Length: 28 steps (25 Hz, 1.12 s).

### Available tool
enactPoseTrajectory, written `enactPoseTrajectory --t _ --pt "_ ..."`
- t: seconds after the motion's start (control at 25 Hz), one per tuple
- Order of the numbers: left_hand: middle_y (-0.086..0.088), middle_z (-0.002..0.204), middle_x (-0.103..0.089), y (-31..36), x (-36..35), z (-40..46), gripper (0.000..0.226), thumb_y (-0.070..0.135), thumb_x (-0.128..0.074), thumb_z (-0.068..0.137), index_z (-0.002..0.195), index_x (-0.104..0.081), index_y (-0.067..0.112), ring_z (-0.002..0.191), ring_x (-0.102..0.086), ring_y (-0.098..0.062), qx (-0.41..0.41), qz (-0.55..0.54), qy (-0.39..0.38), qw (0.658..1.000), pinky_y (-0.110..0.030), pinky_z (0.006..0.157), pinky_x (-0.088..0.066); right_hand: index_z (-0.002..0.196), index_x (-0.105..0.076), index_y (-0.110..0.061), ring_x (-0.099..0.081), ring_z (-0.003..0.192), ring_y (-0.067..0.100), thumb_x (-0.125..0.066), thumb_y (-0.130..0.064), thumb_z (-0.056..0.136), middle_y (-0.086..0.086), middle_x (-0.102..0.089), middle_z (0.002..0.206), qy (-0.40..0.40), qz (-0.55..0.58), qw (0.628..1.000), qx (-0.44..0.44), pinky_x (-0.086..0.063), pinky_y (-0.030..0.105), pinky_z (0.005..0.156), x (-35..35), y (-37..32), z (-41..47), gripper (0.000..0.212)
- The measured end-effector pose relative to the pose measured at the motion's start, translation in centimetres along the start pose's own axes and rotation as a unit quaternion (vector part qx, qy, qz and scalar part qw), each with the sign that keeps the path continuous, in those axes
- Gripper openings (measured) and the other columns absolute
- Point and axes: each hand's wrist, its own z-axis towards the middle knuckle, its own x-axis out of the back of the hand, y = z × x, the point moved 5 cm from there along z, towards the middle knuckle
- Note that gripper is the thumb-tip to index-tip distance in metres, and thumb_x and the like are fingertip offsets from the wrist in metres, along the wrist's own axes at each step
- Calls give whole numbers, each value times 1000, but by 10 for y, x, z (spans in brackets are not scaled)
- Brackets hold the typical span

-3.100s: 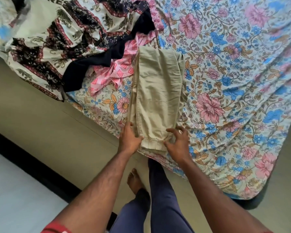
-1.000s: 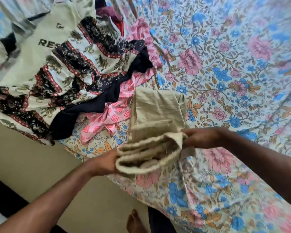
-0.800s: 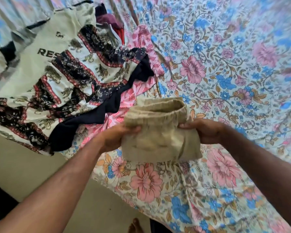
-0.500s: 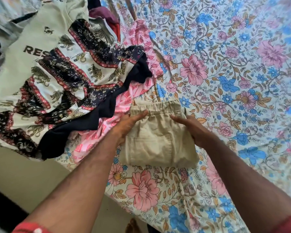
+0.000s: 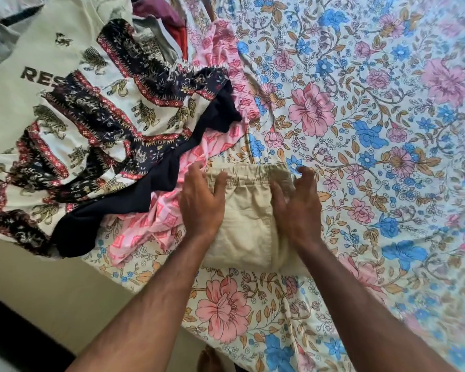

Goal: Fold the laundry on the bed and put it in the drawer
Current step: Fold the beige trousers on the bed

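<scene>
Folded down from a long strip at the bed's edge three seconds ago, then lifted and doubled over in mid-air, the khaki trousers point(image 5: 249, 218) are now laid flat as a compact packet at centre frame, on the floral bedsheet point(image 5: 373, 116). Both hands are pressed on it with fingers straight and spread: the left hand point(image 5: 202, 202) is laid on the packet's left edge, its fingertips at the elastic waistband, and the right hand point(image 5: 298, 208) is set on the right edge, neither curled around the cloth. The packet's long axis is run from the lower frame upward, in line with both forearms, with the waistband at the far end; it is bracketed evenly, so neither hand is judged nearer for the lift to come. Just left of it, touching or nearly so, the unfolded pile is heaped toward the upper left: a pink patterned garment point(image 5: 156, 224), a dark navy piece point(image 5: 134, 200), an elephant-print cloth point(image 5: 97, 124) and a pale T-shirt point(image 5: 38, 63) whose lettering is cut off by overlying fabric. No drawer is shown. The packet's side edges are hidden under the palms.
</scene>
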Motion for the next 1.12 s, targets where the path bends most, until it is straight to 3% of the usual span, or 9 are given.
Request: enactPoseTrajectory --t 0.08,0.16,0.2,0.28,0.72,0.84,0.92,1.0,1.12 --pt "-6 147 -49 7 1 -24 63 61 -33 102 149 -39 20 133 -47 -23 -100 72 39 992 -57 111 -36 149 -34 -29 -61 110 25 -40 -53 104 5 -44 146 53 -70 994 71 -55 52 83 1 -6 -18 52" --pt "-4 169 -16 2 -17 -47 65 57 -26 103 160 -22 25 154 -16 -20 -180 159 -36 970 -57 121 -12 159 -26 -38 -31 150 25 -32 -54 105 2 -18 169 5 -155 981 117 -28 62 117 -13 -7 -35 57" --pt "-1 171 -1 -5 -28 -52 67 56 -24 104 162 -12 26 157 -2 -19 -203 197 -84 955 -58 123 -7 161 -17 -41 -12 157 23 -28 -56 105 1 -3 172 -32 -192 972 131 -11 63 122 -22 -3 -38 59" --pt "3 169 16 -21 -43 -46 69 55 -25 105 162 3 29 156 13 -19 -226 241 -131 935 -64 122 -4 162 -6 -43 6 158 22 -20 -59 104 0 11 172 -67 -234 957 156 1 68 121 -36 8 -28 61" --pt "3 166 29 -25 -55 -9 80 60 -32 103 160 16 30 153 22 -18 -246 260 -197 913 -68 119 0 159 2 -50 24 155 20 -25 -62 103 -10 28 167 -141 -157 964 159 3 68 121 -51 21 3 63" --pt "3 170 10 -21 -28 -19 89 50 -56 98 162 2 28 155 4 -14 -206 169 -172 948 -60 121 -8 162 -11 -36 -2 157 25 -54 -67 94 2 5 171 -73 -76 987 118 -16 56 122 -31 17 -3 86" --pt "-5 164 -24 -31 -7 -32 87 45 -69 91 160 -20 22 147 -28 -20 -110 116 -98 982 -52 117 -27 154 -26 -23 -37 139 29 -71 -72 78 11 -30 157 -18 -20 999 -26 -41 46 110 -19 28 -12 101" --pt "-7 148 -45 -48 0 -43 82 54 -73 85 150 -35 21 133 -46 -27 32 64 -92 993 -48 107 -42 143 -36 -18 -55 117 26 -75 -81 63 9 -49 134 -57 22 985 -162 -54 43 95 -26 48 -23 109" --pt "-7 145 -51 -59 -11 -40 97 69 -75 74 147 -36 19 128 -53 -32 148 56 -160 974 -53 106 -46 121 -58 -18 -71 92 23 -72 -92 49 2 -70 108 -149 96 964 -196 -62 47 81 -30 57 -17 104"
